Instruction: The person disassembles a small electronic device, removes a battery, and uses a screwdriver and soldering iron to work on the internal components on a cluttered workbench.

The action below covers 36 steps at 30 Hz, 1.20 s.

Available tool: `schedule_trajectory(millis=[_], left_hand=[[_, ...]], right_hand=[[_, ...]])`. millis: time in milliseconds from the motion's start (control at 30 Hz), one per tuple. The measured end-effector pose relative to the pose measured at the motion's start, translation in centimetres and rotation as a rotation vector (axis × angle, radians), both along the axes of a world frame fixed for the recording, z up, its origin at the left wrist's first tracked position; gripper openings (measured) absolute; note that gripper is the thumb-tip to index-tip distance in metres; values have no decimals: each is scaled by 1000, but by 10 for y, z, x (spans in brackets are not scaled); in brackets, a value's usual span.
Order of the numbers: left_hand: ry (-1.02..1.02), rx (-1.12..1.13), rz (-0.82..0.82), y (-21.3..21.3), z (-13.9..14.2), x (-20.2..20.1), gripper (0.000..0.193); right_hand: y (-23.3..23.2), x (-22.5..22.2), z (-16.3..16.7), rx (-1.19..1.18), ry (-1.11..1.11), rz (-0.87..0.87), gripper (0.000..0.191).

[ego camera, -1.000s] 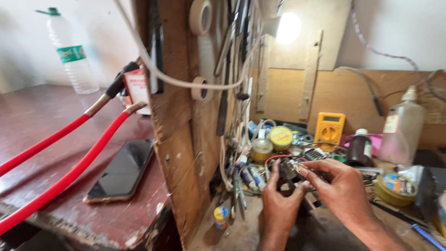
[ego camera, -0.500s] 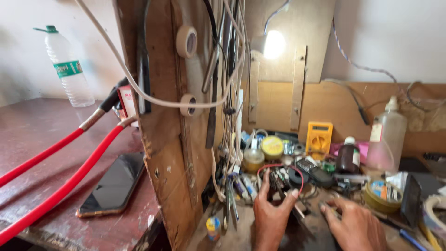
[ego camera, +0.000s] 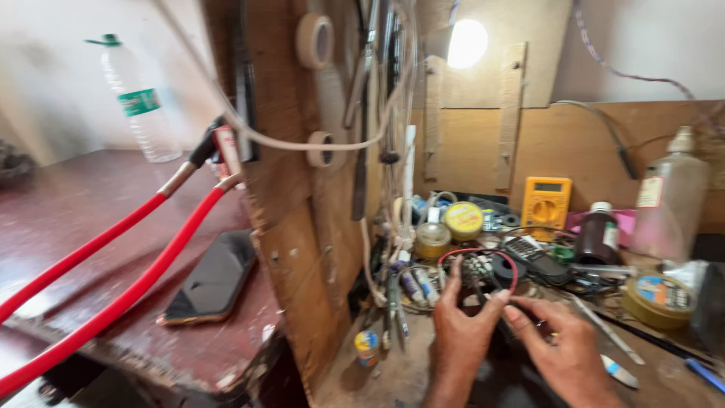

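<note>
**Inspection: small wired part held over a crowded bench**

The small circuit piece [ego camera: 477, 269] with its red wire [ego camera: 495, 257] sits at my fingertips, above the front of the workbench [ego camera: 393, 374] and just ahead of the clutter. Motion blur hides its detail. My left hand [ego camera: 462, 332] is raised with fingers extended, the tips touching the piece. My right hand [ego camera: 563, 347] meets it from the side, thumb and forefinger pinched narrow at the wire end. Whether either hand truly bears the weight, I cannot tell.

Surroundings: a roll of black tape [ego camera: 504, 266] lies just behind the piece. Two yellow tins [ego camera: 462, 219] stand further back, a yellow multimeter [ego camera: 545, 204] leans by the rear wall, and a dark brown bottle [ego camera: 598, 234] and a cloudy plastic bottle [ego camera: 671, 198] are to the right. A tape roll [ego camera: 658, 299] rests near my right wrist. Left of the wooden partition [ego camera: 291, 227], a phone [ego camera: 213, 279] lies on the red table [ego camera: 98, 227] beside two red hoses [ego camera: 113, 287].

Risks, in my judgement: a fingertip hold is light, so a slip could drop the piece into the loose tools below. The wire loop could snag on the black tape and pull free. A careless elbow could tip the bottles.
</note>
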<state>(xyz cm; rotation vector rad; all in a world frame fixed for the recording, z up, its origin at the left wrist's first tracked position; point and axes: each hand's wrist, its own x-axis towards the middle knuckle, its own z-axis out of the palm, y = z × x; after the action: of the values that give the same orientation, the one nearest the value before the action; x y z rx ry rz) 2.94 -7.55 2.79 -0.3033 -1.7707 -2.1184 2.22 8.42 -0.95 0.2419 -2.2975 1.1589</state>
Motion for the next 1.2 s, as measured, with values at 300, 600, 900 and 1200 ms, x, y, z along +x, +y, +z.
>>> schedule_trajectory(millis=[300, 600, 900, 1200], left_hand=[[23, 26, -60, 25, -3, -4, 79], [-15, -88, 51, 60, -19, -32, 62], [-165, 78, 20, 81, -23, -35, 28], [-248, 319, -167, 74, -20, -31, 20]], right_hand=[[17, 7, 6, -56, 12, -155, 27], [50, 0, 4, -92, 11, -143, 22], [64, 1, 11, -125, 20, -209, 24], [68, 6, 13, -161, 42, -249, 23]])
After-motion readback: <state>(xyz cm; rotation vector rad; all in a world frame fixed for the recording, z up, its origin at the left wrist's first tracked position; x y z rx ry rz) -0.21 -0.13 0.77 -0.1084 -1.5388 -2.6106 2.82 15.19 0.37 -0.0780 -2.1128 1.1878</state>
